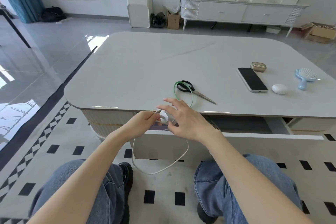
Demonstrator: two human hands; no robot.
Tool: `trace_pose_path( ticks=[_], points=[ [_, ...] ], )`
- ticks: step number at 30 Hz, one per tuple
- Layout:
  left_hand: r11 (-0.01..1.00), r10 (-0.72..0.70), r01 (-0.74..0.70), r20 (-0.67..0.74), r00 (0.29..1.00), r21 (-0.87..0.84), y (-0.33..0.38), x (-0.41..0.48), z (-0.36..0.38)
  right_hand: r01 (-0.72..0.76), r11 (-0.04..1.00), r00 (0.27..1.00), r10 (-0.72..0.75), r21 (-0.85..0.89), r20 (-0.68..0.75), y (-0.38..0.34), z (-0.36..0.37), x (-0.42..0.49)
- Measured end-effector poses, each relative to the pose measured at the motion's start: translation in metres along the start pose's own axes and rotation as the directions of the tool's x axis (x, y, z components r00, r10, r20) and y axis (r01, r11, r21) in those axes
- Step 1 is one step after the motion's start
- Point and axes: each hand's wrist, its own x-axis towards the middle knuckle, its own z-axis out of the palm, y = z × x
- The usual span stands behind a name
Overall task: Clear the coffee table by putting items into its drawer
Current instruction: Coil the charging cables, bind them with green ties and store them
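My left hand (140, 123) pinches the white charger cable near the plug, just in front of the coffee table's (163, 60) near edge. My right hand (183, 120) holds the white charger block (165, 116) with thumb and fingers, the other fingers spread. The white cable (160, 170) hangs in a loop down over the front of the open drawer (236, 143). On the tabletop lie black scissors (194, 90) with a green band (183, 92), a dark phone (252, 79), a white earbud case (279, 88), a tan case (258, 67) and a blue hairbrush (305, 77).
The drawer stands pulled out below the table's near edge, above a black-and-white checked rug (54, 147). My knees in jeans sit close to it. Behind the table are a white sideboard (236, 12), a white bin (139, 11) and cardboard boxes (320, 32).
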Motion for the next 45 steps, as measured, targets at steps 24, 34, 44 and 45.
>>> trace_pose_path(
  ticks=[24,34,44,45],
  points=[
    [0.843,0.363,-0.316,-0.027,0.932,0.435,0.0,-0.014,-0.015,-0.131,0.975,0.985,0.108,0.18,0.136,0.001,-0.002,-0.006],
    [0.844,0.374,-0.339,-0.003,0.927,0.416,-0.007,-0.011,-0.015,-0.223,0.853,0.967,0.132,0.471,0.22,-0.004,0.006,-0.001],
    [0.853,0.344,-0.271,-0.092,0.934,0.446,-0.003,-0.011,-0.023,-0.254,0.894,0.964,0.204,0.37,0.169,-0.001,0.003,-0.001],
    [0.866,0.312,-0.247,-0.084,0.946,0.434,-0.003,-0.011,-0.025,-0.264,0.899,0.962,0.22,0.351,0.16,0.001,0.002,-0.001]
  ],
)
